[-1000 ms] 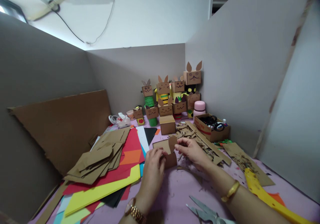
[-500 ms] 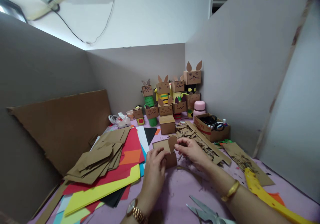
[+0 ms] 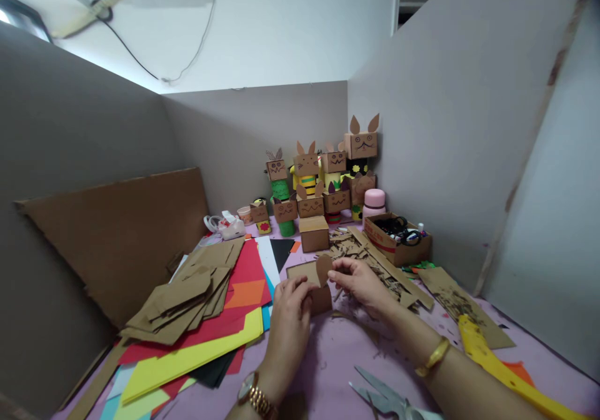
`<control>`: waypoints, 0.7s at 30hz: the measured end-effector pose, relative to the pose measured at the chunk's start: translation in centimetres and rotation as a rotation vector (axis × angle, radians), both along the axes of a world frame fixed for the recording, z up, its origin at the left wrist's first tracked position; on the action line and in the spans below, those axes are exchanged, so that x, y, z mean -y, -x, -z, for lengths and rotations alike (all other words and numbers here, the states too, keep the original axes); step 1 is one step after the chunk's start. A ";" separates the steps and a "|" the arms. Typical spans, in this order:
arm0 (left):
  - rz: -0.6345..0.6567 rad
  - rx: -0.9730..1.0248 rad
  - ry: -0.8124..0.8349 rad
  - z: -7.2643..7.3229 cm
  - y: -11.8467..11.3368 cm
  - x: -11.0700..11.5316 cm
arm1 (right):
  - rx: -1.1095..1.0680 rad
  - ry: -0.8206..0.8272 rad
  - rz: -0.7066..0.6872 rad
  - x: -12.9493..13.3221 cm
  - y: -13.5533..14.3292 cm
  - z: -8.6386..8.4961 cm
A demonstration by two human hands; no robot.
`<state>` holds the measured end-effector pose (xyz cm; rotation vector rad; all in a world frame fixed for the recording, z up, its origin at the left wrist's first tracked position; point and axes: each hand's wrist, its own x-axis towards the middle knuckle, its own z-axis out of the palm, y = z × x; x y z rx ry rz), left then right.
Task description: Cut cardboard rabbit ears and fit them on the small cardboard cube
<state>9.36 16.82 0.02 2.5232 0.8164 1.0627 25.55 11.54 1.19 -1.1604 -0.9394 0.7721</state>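
Observation:
A small brown cardboard box (image 3: 321, 301) stands on the table in front of me, its lighter top facing up. My left hand (image 3: 291, 304) grips the box from its left side, fingers bent over the top and front. A rounded cardboard ear piece (image 3: 323, 269) stands upright at the right edge of the box top. My right hand (image 3: 359, 282) pinches that ear piece at its right edge between thumb and fingertips. Whether the ear is fixed to the box I cannot tell. Open-bladed scissors (image 3: 387, 398) lie below my right forearm.
Cut cardboard sheets (image 3: 187, 295) and coloured paper (image 3: 197, 357) cover the left side. Cardboard scraps (image 3: 356, 251), a box of pens and cords (image 3: 398, 254) and a yellow glue gun (image 3: 487, 357) lie right. Animal figures (image 3: 307, 164) and another plain box (image 3: 314, 235) stand behind.

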 end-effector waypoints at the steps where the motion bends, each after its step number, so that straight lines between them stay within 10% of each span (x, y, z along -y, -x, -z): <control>1: -0.001 -0.001 0.002 0.0 0.0 0.0 | 0.001 -0.002 0.001 0.0 0.0 0.0; 21: -0.016 0.004 0.013 -0.4 -0.2 0.4 | 0.027 0.007 0.031 -0.2 0.1 0.3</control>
